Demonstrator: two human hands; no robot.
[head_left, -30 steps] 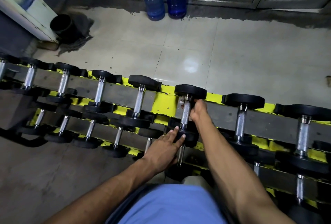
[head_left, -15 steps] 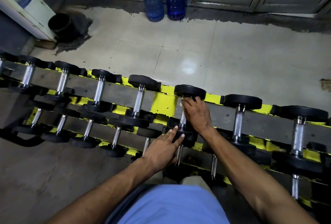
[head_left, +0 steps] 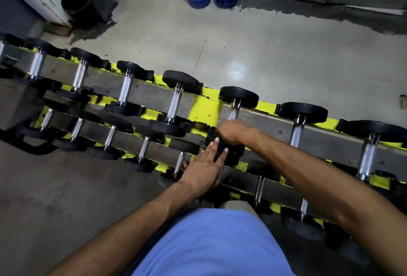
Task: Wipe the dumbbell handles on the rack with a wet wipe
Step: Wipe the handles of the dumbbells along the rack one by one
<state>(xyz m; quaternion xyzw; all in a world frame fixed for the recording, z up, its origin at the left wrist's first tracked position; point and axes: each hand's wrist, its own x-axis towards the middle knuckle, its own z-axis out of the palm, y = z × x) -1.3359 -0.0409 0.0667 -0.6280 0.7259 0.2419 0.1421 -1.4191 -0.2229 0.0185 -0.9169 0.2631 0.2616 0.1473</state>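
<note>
On the upper tier of the yellow rack [head_left: 206, 110], near its middle, the right hand [head_left: 233, 131] is curled round the near end of a chrome dumbbell handle [head_left: 233, 114], just above the black near head [head_left: 236, 154]. The wet wipe is not visible. I judge it is hidden inside this fist, but I cannot confirm it. The left hand [head_left: 203, 166] lies with straight fingers flat on that near head and holds nothing; it seems to steady the dumbbell.

The step in hand looks like the wiping of this one handle. To do it well, the right hand should keep a full wrap and travel the whole bare length up to the far head [head_left: 239, 97], with a small twist so that the underside is cleaned also. The left hand should press down, so the dumbbell does not roll on the rack.
</note>
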